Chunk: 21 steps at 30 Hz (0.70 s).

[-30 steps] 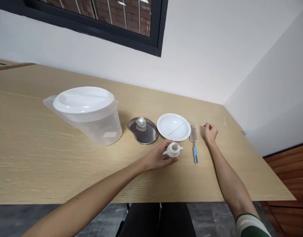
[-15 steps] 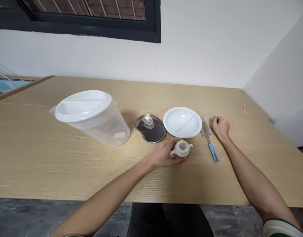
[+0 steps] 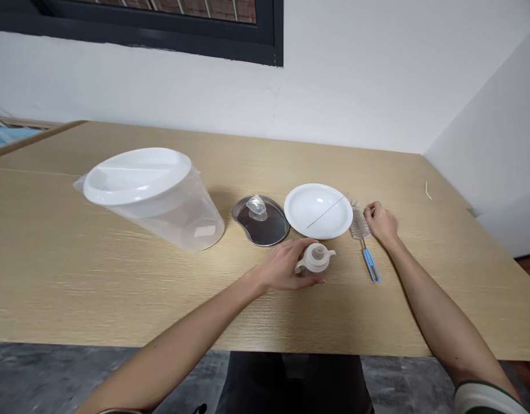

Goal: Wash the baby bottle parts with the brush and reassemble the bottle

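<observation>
My left hand [image 3: 287,267] is wrapped round a baby bottle [image 3: 315,259] with a pale two-handled collar and a teat on top. The bottle stands upright on the table, just in front of a white bowl [image 3: 303,210]. A thin straw-like wire brush [image 3: 327,211] lies across the bowl's rim. My right hand [image 3: 382,222] rests on the table with its fingers curled in and nothing visible in them. Close to its left lies a bottle brush [image 3: 371,264] with a blue loop handle and pale bristles.
A metal kidney dish [image 3: 267,233] holds a clear plastic cap [image 3: 257,206]. To its left stands a large translucent pitcher [image 3: 187,215] with a white lid [image 3: 138,172]. A small pale strip [image 3: 427,190] lies at the far right. The wooden table [image 3: 118,299] meets a white wall.
The view has shifted slightly. My left hand stays around the bottle. My right hand's fingers have shifted a little, still curled beside the bottle brush.
</observation>
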### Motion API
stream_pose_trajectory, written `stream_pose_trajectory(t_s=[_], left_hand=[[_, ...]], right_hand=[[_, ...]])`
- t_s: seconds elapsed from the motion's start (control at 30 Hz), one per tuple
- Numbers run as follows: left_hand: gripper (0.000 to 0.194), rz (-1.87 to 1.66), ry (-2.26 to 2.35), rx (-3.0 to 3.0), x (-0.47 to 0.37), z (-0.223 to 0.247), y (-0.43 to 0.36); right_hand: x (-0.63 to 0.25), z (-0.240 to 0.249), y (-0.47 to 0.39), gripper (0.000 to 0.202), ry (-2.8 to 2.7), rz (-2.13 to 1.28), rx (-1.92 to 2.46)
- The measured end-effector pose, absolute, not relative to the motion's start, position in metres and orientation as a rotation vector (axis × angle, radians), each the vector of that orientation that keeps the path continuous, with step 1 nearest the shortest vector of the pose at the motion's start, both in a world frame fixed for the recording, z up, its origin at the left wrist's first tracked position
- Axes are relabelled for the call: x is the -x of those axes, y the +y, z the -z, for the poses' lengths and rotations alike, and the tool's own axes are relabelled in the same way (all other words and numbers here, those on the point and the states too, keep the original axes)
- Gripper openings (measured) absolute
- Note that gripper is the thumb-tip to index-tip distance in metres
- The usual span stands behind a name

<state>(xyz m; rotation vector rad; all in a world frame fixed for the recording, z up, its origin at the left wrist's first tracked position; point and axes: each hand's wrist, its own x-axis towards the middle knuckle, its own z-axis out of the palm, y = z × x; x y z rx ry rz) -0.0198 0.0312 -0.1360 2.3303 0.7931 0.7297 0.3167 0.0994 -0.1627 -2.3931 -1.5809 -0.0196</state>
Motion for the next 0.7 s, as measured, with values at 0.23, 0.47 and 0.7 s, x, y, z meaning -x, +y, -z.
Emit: stream_pose_trajectory(t_s=[0.23,0.47,0.7], left_hand=[[0.073,-0.707,0.817,-2.325,0.0208,0.1352,0.0318],[0.069,-0.696,0.864,-2.290,0.0207,0.1381,0.0317],[0.067,-0.672,0.872,-2.292,0.0209,0.1354,0.0308]], right_hand=[[-0.3171,0.1624,0.1001,0.035,-1.609,-0.005,2.386],[-0.3180,0.1642,0.1000,0.037,-1.624,0.001,2.363],[-0.3175,0.1637,0.0996,0.037,-1.632,-0.009,2.349]])
